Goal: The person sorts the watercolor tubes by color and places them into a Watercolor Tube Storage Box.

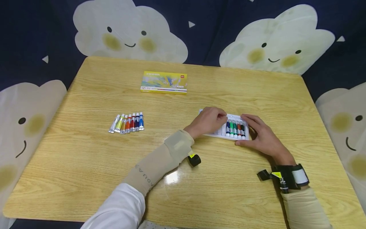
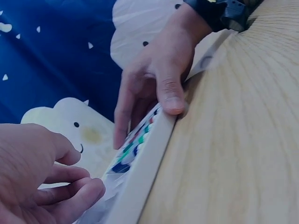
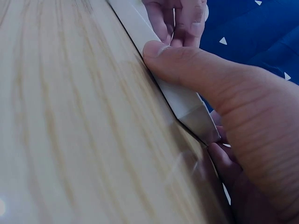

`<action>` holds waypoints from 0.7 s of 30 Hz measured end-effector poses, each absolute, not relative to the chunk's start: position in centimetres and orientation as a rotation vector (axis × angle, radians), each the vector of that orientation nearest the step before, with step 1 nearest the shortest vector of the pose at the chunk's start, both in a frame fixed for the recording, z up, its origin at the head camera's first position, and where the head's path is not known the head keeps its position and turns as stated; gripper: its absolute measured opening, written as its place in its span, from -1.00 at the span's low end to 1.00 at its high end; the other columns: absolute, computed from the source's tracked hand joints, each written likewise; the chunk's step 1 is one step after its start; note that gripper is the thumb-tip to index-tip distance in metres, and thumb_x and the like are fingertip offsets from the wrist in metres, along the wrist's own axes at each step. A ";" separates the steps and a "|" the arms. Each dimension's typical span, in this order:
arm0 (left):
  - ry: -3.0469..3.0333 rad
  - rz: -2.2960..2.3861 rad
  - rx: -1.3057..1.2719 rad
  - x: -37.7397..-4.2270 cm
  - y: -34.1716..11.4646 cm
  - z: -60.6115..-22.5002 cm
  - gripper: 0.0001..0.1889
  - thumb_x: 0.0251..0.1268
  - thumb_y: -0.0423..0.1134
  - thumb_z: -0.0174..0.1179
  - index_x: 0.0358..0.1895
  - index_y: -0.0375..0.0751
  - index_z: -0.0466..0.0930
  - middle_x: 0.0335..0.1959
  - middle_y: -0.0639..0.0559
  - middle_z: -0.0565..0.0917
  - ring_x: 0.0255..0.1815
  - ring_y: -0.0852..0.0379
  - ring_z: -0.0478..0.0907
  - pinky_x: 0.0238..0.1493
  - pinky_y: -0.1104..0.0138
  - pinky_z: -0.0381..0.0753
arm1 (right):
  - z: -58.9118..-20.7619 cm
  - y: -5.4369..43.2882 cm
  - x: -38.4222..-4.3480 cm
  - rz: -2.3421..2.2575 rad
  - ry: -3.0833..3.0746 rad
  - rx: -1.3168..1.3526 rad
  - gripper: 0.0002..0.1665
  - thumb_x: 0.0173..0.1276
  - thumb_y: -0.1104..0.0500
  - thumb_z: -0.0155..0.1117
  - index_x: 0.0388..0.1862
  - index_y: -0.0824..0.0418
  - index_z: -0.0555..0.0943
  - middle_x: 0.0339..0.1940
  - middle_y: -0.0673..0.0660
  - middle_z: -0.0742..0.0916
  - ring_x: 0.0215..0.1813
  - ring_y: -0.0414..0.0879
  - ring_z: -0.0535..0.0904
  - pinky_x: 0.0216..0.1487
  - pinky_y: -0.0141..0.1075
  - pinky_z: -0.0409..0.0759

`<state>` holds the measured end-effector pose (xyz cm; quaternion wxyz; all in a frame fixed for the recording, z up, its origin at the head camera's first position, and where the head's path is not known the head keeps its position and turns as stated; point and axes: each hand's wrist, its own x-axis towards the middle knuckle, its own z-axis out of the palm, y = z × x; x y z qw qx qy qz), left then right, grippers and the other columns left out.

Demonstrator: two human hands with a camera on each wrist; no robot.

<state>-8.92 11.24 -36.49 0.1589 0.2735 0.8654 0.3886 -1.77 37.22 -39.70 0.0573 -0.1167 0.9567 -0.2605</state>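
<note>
A white plastic tray (image 1: 246,138) lies on the table, with several small paint tubes (image 1: 235,128) in blue, green, red-brown and black side by side in its right part. My right hand (image 1: 264,136) grips the tray's right end, thumb on the near side and fingers at the far corner. Over the tray's left part is my left hand (image 1: 209,121), its fingers loosely bent. In the left wrist view nothing shows between the left fingers (image 2: 96,189), which are close to the tray's clear slots. The left hand hides much of the tray's left half in the head view.
Left of the tray, a row of several paint tubes (image 1: 128,123) in silver, yellow, orange, red and blue lies on the wooden table (image 1: 85,165). A yellow paint box (image 1: 164,82) lies farther back. Behind the table hangs a dark blue cloth (image 1: 204,31) with cloud faces.
</note>
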 end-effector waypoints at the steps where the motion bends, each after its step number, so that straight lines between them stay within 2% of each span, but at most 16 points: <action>1: 2.476 1.121 0.778 -9.0 11.1 -36.4 -0.67 0.59 -0.13 0.06 0.15 -0.13 0.74 -0.17 0.06 0.70 -0.25 0.20 0.48 -0.18 0.44 0.38 | -39.7 37.2 -1.8 -0.789 2.901 -0.355 0.26 0.06 -0.16 0.69 0.66 0.04 0.24 0.62 0.20 0.35 0.59 0.29 0.27 0.46 0.31 0.30; 4: 2.482 1.156 0.777 -9.3 10.6 -36.4 -0.70 0.58 -0.14 0.06 0.07 -0.12 0.76 -0.30 0.07 0.65 -0.35 0.22 0.44 -0.26 0.45 0.33 | -39.7 37.2 -1.8 -0.787 2.902 -0.352 0.26 0.05 -0.17 0.69 0.66 0.04 0.24 0.62 0.20 0.35 0.59 0.29 0.28 0.46 0.31 0.29; 10: 2.488 1.217 0.805 -9.7 9.7 -36.1 -0.73 0.57 -0.17 0.04 -0.08 -0.12 0.77 -0.40 0.07 0.59 -0.39 0.23 0.42 -0.30 0.47 0.31 | -39.7 37.2 -1.7 -0.794 2.900 -0.347 0.26 0.04 -0.17 0.69 0.66 0.05 0.25 0.62 0.19 0.35 0.60 0.27 0.27 0.47 0.30 0.28; 17: 2.508 1.241 0.766 -10.3 8.2 -36.0 -0.70 0.55 -0.16 0.04 -0.03 -0.14 0.78 -0.36 0.08 0.63 -0.36 0.21 0.43 -0.26 0.44 0.34 | -39.5 37.2 -1.7 -0.800 2.886 -0.337 0.26 0.05 -0.19 0.68 0.66 0.05 0.25 0.63 0.18 0.34 0.60 0.27 0.26 0.47 0.32 0.26; 21: 2.532 1.246 0.728 -10.7 6.8 -36.0 -0.71 0.54 -0.16 0.06 -0.07 -0.15 0.79 -0.37 0.10 0.61 -0.35 0.22 0.42 -0.25 0.43 0.34 | -39.4 37.2 -1.7 -0.797 2.877 -0.328 0.27 0.05 -0.20 0.68 0.67 0.03 0.23 0.64 0.18 0.32 0.61 0.29 0.24 0.47 0.33 0.25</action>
